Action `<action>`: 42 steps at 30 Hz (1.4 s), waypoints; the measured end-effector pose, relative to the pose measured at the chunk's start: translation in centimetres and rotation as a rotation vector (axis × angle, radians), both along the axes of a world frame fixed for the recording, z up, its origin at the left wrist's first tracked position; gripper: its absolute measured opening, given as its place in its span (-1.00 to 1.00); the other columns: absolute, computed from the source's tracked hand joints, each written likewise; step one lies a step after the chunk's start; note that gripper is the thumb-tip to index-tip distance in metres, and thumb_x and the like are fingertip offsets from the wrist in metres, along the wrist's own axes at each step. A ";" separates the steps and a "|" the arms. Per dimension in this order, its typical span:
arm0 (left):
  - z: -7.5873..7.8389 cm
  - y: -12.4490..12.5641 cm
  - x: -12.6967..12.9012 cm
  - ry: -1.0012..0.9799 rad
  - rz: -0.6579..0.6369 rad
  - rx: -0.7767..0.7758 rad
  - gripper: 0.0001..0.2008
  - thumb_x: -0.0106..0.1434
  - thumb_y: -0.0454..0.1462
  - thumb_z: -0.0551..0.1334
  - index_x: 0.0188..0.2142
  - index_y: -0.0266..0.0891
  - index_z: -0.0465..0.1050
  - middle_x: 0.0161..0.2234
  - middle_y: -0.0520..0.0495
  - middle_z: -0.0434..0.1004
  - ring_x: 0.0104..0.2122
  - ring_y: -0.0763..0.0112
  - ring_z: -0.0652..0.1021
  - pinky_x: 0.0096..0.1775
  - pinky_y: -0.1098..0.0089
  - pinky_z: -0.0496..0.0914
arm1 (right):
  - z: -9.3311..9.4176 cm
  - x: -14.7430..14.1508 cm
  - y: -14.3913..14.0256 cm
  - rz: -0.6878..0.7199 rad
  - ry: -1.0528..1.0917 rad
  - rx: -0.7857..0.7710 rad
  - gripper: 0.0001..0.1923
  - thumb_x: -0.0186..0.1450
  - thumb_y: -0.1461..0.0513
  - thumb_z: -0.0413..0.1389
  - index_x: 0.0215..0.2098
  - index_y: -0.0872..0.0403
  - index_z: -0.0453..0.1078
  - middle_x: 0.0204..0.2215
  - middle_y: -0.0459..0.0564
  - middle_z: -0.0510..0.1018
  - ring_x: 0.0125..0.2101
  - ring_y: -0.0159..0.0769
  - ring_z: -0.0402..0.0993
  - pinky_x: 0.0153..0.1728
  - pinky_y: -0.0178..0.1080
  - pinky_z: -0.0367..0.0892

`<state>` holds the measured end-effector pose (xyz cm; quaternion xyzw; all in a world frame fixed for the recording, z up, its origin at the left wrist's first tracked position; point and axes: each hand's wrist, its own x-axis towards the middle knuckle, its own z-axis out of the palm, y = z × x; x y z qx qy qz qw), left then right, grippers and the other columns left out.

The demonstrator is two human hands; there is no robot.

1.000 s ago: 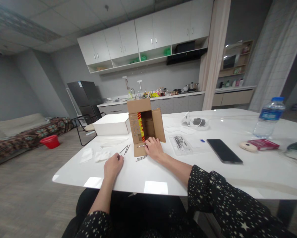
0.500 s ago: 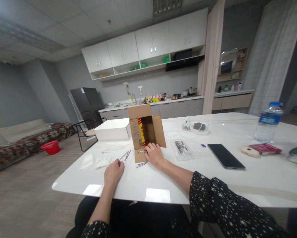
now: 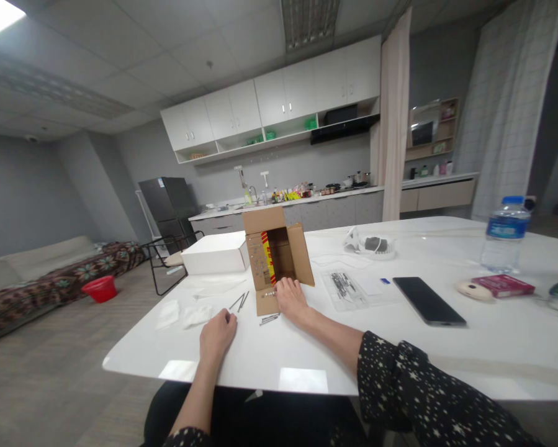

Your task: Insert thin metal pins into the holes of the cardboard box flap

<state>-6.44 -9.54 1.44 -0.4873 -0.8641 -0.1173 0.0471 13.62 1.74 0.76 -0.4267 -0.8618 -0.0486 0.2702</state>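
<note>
My left hand [image 3: 218, 336] rests on the white table with its fingers curled in, and whatever may lie inside them is hidden. Just beyond its fingertips lie several thin metal nails [image 3: 243, 302]. My right hand [image 3: 292, 299] lies palm down, fingers slightly bent and apart, over the lower front flap of an opened cardboard box [image 3: 261, 262]. That flap [image 3: 265, 304] bears a row of small pale dots beside my fingers. The box stands with its opening towards me, its other flaps spread. More nails [image 3: 269, 319] lie in front of the flap, left of my right wrist.
A white box [image 3: 213, 254] stands left of the cardboard box, with folded tissues [image 3: 197, 315] nearer me. To the right are a clear plastic case [image 3: 346, 290], a black phone [image 3: 428, 301], a beige mouse [image 3: 475, 290], a dark red box [image 3: 506, 286] and a water bottle [image 3: 504, 239].
The whole view has tilted up slightly, so everything sits lower in the picture. Both hands keep their places on the table and the flap.
</note>
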 end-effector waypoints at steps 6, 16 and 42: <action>0.1 -0.1 0.0 0.006 0.004 -0.014 -0.67 0.29 -0.11 -0.06 -0.30 -0.17 0.41 -0.30 -0.21 0.60 -0.23 0.08 0.58 -0.28 0.28 0.32 | -0.3 0.0 0.1 0.014 0.030 0.031 -0.77 0.43 0.35 -0.13 -0.14 0.16 0.36 -0.18 0.14 0.46 -0.16 -0.10 0.30 -0.14 -0.11 0.09; 0.2 -0.1 0.1 0.003 0.000 -0.014 -0.68 0.30 -0.11 -0.07 -0.30 -0.18 0.40 -0.30 -0.22 0.60 -0.22 0.09 0.58 -0.27 0.28 0.32 | 0.2 0.4 -0.8 0.126 0.145 0.048 -0.91 0.39 0.29 -0.01 -0.20 0.13 0.33 -0.20 0.07 0.47 -0.17 -0.17 0.31 -0.13 -0.14 0.10; 0.2 -0.2 0.1 -0.003 0.001 -0.004 -0.67 0.29 -0.11 -0.06 -0.29 -0.17 0.41 -0.29 -0.22 0.60 -0.22 0.09 0.57 -0.28 0.28 0.31 | -0.1 0.2 -1.5 0.483 0.250 0.080 -0.93 0.37 0.36 0.04 -0.24 0.11 0.33 -0.27 0.01 0.55 -0.19 -0.26 0.43 -0.13 -0.24 0.20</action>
